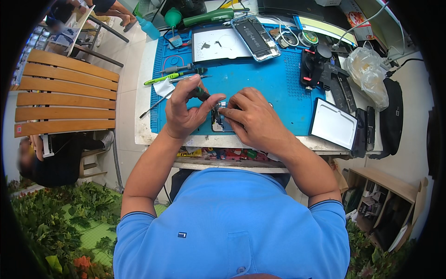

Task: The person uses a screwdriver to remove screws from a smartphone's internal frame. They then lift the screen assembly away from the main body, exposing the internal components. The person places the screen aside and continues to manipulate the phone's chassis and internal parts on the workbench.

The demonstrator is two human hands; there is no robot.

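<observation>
1. I have the left hand [185, 109] raised over the blue mat [246, 76], its grip narrow, closed on a dark-handled tool [201, 94]. Thumb and fingers pinch the handle, which I judge gives finer control than a full fist would.
2. The phone assembly [216, 124] lies on the mat near the front of the surface [143, 114], below and between both hands. That spot seems to suit close reach and a direct look down.
3. I see the right hand [256, 114] with its fingers bent down over the assembly, probably steadying it. The fingers cover the contact, so I cannot tell whether that grip pinches anything.
4. Farther back, a white panel [232, 42] carries small dark pieces [206, 45]; the pale ground likely makes them easier to spot. An opened blue-edged phone [255, 38] overlaps its right end.
5. A green pen-shaped tool [160, 79] lies left, presumably within easy reach.
</observation>
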